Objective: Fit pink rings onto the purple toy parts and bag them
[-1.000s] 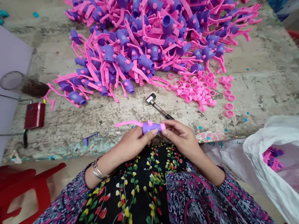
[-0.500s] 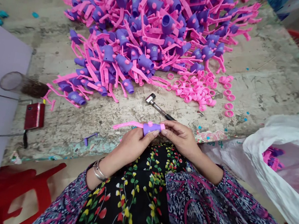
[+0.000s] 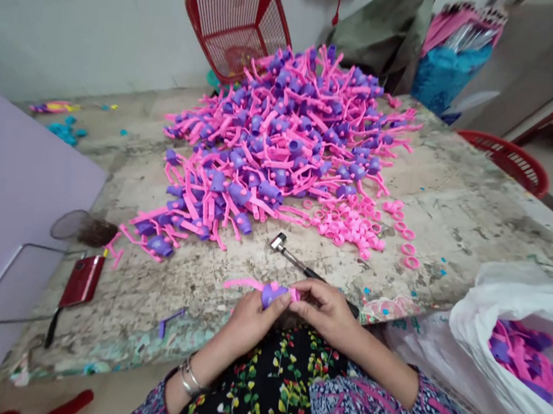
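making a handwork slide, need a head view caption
Left hand and right hand hold a purple and pink part; beyond lie a hammer, pink rings and a heap of parts.

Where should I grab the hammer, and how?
Probably by its black handle, reaching from the person's side, on the right. The hammer lies slanted on the table, with its head pointing away and its long, slim handle slanting nearer. The right hand hides part of the handle, so mind that.
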A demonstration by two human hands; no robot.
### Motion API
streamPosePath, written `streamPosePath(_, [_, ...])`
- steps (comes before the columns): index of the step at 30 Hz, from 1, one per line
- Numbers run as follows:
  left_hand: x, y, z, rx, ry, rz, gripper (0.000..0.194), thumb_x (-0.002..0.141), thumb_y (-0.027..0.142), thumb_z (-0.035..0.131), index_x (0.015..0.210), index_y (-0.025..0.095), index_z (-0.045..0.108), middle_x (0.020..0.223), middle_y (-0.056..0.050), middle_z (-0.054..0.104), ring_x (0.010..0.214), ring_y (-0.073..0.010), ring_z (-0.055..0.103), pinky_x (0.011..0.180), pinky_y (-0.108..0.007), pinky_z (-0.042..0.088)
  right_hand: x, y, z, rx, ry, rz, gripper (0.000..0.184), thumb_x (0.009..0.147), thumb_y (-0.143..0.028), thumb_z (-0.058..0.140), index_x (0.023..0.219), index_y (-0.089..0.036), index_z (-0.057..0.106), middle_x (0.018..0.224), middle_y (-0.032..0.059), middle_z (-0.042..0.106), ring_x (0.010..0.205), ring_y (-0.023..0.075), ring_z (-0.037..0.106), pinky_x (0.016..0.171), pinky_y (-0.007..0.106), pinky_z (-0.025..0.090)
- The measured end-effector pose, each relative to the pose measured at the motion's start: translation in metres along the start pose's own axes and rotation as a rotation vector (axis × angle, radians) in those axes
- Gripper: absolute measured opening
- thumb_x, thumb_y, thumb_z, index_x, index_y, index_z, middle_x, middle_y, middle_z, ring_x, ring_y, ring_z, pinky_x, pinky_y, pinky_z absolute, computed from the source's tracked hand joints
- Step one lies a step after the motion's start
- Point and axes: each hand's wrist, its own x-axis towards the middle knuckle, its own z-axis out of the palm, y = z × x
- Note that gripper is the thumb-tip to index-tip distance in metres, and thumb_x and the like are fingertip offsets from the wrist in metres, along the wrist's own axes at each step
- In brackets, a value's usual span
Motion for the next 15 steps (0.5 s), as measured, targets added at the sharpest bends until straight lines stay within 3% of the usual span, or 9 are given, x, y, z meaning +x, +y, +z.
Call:
streamPosePath(9, [0.007,0.0,0.008,-0.241,-0.011,-0.029,0.06,0.079,0.077,0.047,0.061,0.02,0.047,0.051,0.004,0.041,0.054,-0.0139,0.04,0.057,-0.028,0.031,-0.002,-0.003,-0.002,-0.068,-0.05,-0.005,0.026,0.088,-0.04,0.068,0.1,-0.017,0.07,0.089,0.0043,0.071,0.08,0.0164,0.064,0.073,0.026,0.048])
streamPosePath(15, [0.017,-0.009,0.015,-0.277,-0.028,-0.069,0.066,0.075,0.084,0.043,0.053,0.022,0.043,0.04,0.004,0.038,0.043,-0.0128,0.033,0.053,-0.029,0.027,-0.001,0.0,0.005,-0.076,0.016,0.075,0.03,0.088,-0.044,0.065,0.095,-0.015,0.069,0.078,0.0023,0.065,0.07,0.0152,0.059,0.063,0.025,0.043])
